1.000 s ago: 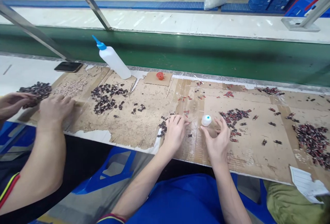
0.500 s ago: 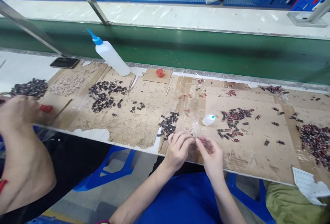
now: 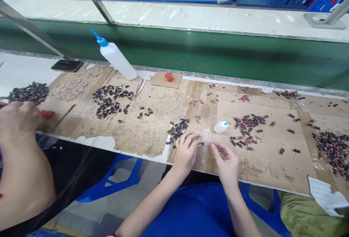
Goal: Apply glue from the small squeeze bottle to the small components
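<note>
My left hand [image 3: 187,153] is closed in a pinch on a small black part [image 3: 202,143] at its fingertips, just beside a pile of black parts [image 3: 178,128]. A short gap to the right, my right hand [image 3: 225,160] has thumb and forefinger pressed together; whatever they hold is too small to name. Beyond it stands a small white bottle with a blue tip [image 3: 220,126]. Red-and-black parts [image 3: 249,121] lie on the cardboard [image 3: 275,164] to the right.
At the left, a co-worker's hand [image 3: 20,118] is near a red cap [image 3: 47,114] and black parts [image 3: 28,93]. A large bottle [image 3: 118,61], a phone [image 3: 67,66] and a red cup [image 3: 168,77] stand or lie along the back. Red-and-black parts [image 3: 332,151] are heaped far right.
My hands, which met at the fingertips, have moved apart, the right one slightly to the right. The black part at my left fingertips now shows more clearly. The co-worker's arm has shifted left.
</note>
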`<state>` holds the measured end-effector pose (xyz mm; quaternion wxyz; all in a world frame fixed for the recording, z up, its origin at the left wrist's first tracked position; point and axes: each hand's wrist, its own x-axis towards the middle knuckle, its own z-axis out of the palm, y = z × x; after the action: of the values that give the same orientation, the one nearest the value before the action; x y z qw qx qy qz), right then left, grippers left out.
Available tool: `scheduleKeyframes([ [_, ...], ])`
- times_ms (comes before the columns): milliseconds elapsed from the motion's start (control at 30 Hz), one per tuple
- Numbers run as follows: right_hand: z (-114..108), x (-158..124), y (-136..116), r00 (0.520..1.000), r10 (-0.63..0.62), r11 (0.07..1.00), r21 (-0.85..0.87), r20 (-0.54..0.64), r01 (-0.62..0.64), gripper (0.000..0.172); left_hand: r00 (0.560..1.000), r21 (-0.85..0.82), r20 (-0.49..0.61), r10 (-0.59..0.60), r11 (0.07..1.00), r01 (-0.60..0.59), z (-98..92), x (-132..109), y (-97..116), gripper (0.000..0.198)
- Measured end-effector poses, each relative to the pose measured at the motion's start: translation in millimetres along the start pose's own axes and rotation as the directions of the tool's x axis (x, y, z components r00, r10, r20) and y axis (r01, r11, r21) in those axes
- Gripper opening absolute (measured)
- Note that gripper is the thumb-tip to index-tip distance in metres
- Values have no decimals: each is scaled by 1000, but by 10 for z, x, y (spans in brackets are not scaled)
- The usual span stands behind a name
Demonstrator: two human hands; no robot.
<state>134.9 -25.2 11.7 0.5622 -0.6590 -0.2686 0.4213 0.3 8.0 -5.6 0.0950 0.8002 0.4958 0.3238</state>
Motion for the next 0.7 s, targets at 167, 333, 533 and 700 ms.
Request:
scheduleKeyframes([
  [167, 25, -55, -34, 996, -32, 999, -17, 86, 33, 33, 1000, -87, -6, -19, 996, 18, -60, 0, 43, 19],
  [333, 64, -95, -78, 994, -9, 998, 56, 108, 3, 35, 999, -162, -43, -2, 987, -5, -149, 16, 115, 17],
  [533, 90, -141, -65, 995, -22, 998, 64, 94, 16, 32, 996, -230, -65, -63, 972, 47, -184, 4, 182, 17],
  [700, 81, -133, -50, 989, -22, 999, 39, 146, 17, 31, 984, -362, -25, -174, 920, 154, -213, -13, 176, 16],
])
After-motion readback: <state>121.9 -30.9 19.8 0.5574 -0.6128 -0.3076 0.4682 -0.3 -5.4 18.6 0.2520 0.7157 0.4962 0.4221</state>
